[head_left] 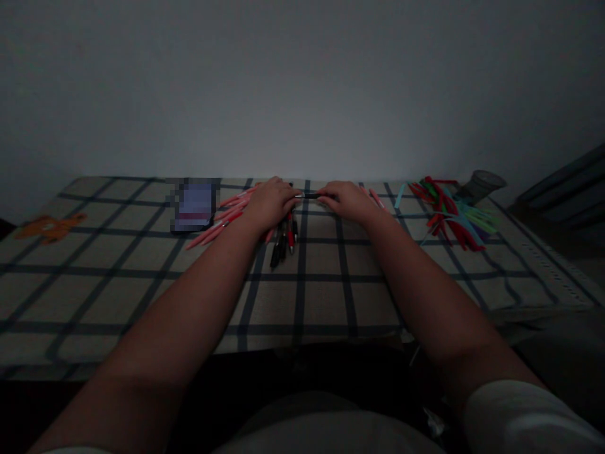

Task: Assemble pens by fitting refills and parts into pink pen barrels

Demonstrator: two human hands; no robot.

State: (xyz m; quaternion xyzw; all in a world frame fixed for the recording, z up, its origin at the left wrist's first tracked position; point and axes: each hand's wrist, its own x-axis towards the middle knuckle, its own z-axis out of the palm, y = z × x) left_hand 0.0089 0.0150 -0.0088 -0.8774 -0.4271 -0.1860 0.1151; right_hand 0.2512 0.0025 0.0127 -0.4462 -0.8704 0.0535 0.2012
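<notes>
A slim black pen (309,196) spans the gap between my two hands, lying roughly level above the checked cloth. Its left end is pinched in the fingertips of my left hand (271,203), while the thumb and fingers of my right hand (348,200) close on its right end. Pink pens (212,233) fan out to the left of my left hand, partly hidden by it. Just below that hand lies a bunch of black pens (278,251) with a red pen (290,243) among them. A few more pink pens (377,198) rest behind my right hand.
A checked cloth (321,302) covers the table against a wall. A partly blurred phone-like device (195,205) lies left, beyond it an orange flat figure (50,227). At right are colourful strips (444,214) and a tilted translucent cup (483,183).
</notes>
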